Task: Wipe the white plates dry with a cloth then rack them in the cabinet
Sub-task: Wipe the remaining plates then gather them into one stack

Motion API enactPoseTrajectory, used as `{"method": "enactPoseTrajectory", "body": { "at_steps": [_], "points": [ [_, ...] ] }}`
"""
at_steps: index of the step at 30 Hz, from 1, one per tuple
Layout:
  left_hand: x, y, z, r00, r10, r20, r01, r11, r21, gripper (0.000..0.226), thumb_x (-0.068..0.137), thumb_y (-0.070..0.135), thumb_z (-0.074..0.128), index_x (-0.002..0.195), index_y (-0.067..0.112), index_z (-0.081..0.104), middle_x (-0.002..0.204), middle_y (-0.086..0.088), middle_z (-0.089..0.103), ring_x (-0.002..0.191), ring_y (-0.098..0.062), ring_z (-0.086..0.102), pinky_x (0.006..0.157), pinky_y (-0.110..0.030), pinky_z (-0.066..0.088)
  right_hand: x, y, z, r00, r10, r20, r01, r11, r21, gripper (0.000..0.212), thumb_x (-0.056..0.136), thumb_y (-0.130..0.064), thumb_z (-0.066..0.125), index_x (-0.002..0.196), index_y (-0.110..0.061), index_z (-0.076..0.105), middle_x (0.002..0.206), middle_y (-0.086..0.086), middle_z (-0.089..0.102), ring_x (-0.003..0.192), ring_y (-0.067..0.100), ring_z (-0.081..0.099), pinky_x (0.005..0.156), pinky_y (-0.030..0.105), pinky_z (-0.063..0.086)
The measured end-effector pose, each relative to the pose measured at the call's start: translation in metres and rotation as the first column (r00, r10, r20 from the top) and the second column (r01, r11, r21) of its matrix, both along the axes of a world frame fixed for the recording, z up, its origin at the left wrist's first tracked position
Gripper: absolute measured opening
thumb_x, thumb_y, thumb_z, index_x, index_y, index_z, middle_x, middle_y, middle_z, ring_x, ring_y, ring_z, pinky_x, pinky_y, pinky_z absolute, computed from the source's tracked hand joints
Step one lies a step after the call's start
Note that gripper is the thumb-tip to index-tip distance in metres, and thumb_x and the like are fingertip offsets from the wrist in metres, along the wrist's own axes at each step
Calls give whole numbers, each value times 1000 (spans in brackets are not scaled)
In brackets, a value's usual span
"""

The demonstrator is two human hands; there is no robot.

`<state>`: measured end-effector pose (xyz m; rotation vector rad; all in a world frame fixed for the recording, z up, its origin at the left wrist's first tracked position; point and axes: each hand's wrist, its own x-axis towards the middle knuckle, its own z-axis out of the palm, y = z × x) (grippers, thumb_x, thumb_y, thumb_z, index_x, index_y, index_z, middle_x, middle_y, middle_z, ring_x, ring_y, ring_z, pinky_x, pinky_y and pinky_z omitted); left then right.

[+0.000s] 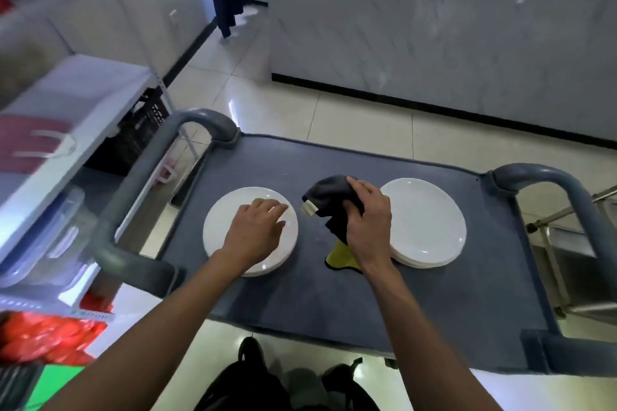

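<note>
Glossy, smooth white glazed plates [423, 220]. Soft, matt dark cloth [329, 200] with a yellow underside and a pale sewn tag. Matt grey plastic cart [334, 304], finely textured on top, smooth at the handles. Shiny, reflective pale floor tiles [350, 123]. Polished marble-look wall panels [434, 30].
</note>
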<state>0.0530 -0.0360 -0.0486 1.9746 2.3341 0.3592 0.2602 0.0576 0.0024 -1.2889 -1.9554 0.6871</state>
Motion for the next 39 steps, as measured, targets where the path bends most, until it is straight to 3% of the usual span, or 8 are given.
{"method": "enactPoseTrajectory", "body": {
  "at_steps": [9, 15, 21, 33, 39],
  "points": [
    [-78, -35, -7, 940, 320, 114, -300, 940, -163, 47, 95, 33, 63, 138, 15, 56, 138, -7, 57, 128, -30, 48, 102, -43, 43, -74, -25, -5, 993, 116, -1, -116, 992, -43, 44, 93, -2, 61, 133, -19, 65, 128, -2, 62, 113, 15, 47, 93, -3, 23],
    [-96, -43, -12, 873, 444, 201, -387, 883, -266, 50, 93, 44, 65, 136, 19, 54, 137, -6, 53, 128, -29, 45, 98, -45, 45, -102, -38, -12, 988, 152, -3, -152, 987, -58, 44, 92, -1, 61, 132, -17, 66, 127, -1, 63, 115, 20, 50, 96, 1, 26],
    [-108, -44, -22, 828, 483, 286, -398, 864, -307, 49, 85, 44, 74, 123, 17, 61, 125, -7, 57, 115, -30, 55, 88, -42, 47, -110, -46, -18, 988, 154, 10, -153, 985, -82, 45, 92, -2, 62, 133, -18, 66, 127, -1, 63, 116, 17, 48, 96, 0, 25],
    [-104, -38, -23, 753, 531, 389, -454, 847, -277, 45, 81, 30, 82, 117, 11, 62, 121, -9, 60, 110, -31, 58, 91, -38, 45, -113, -51, -29, 990, 135, 34, -131, 987, -92, 44, 91, -2, 63, 133, -17, 66, 126, -1, 63, 114, 17, 48, 96, 3, 28],
    [-109, -35, -19, 679, 581, 449, -478, 814, -330, 41, 75, 28, 85, 106, 14, 62, 113, -7, 65, 102, -30, 62, 86, -39, 53, -116, -52, -31, 992, 127, 17, -125, 987, -101, 45, 91, 0, 62, 132, -16, 66, 125, 0, 63, 114, 18, 49, 96, 1, 27]
  ]
}}
